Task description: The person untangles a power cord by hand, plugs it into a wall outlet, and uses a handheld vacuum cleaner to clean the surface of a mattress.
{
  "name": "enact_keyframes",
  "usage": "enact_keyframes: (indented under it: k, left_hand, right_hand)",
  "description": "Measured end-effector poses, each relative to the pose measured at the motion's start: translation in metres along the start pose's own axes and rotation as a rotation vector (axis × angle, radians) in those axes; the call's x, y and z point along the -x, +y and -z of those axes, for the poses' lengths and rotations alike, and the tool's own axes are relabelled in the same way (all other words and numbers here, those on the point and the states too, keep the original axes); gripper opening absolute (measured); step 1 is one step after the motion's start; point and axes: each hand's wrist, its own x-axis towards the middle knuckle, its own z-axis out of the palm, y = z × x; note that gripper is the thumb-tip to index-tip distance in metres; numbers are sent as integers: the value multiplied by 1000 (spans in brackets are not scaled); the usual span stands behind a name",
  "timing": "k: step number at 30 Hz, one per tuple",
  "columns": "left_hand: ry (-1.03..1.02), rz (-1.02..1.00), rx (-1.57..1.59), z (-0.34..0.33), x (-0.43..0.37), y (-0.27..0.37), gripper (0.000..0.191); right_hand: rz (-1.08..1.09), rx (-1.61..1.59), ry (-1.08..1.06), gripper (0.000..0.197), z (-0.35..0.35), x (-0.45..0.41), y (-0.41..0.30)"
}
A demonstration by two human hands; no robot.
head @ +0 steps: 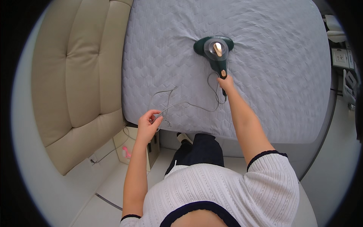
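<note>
A dark green handheld mattress vacuum cleaner [214,51] with a clear round dust cup and gold-coloured parts rests on a grey quilted mattress cover [272,71]. My right hand [226,83] grips its handle, arm stretched out. The cover is puckered around the vacuum's head. A thin grey power cord [195,105] curves from the handle's end across the cover to my left hand [150,122], which holds it between thumb and fingers near the mattress's near edge. Loose loops of cord lie beyond my left hand.
A padded beige headboard [82,56] borders the mattress on the left. Below it stand a bedside cabinet [119,154] with a pink item [126,152] on it and a wall socket [92,160] with a plugged-in cord. Boxes [341,58] and other items line the far right.
</note>
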Motion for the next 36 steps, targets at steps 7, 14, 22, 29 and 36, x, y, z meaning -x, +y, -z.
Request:
enact_keyframes:
  k: [7,14,22,29,36]
  left_hand:
    - [8,-169,-208,12,1,-23,16]
    - [-137,-222,-390,13,-6,-19,17]
    - [-430,-313,-420,46,-14,-48,20]
    - [-473,-294,-175,67,-16,-84,24]
    - [-415,-380,-265,54,-13,-71,25]
  right_hand:
    - [-2,90,83,37,-16,86,74]
    - [-137,-16,161,39,-34,169,156]
    - [-297,-570,168,14,-98,276,141]
    - [-545,-1165,10,11,-190,340,119]
    - [-443,-1517,313,15,-327,396,81]
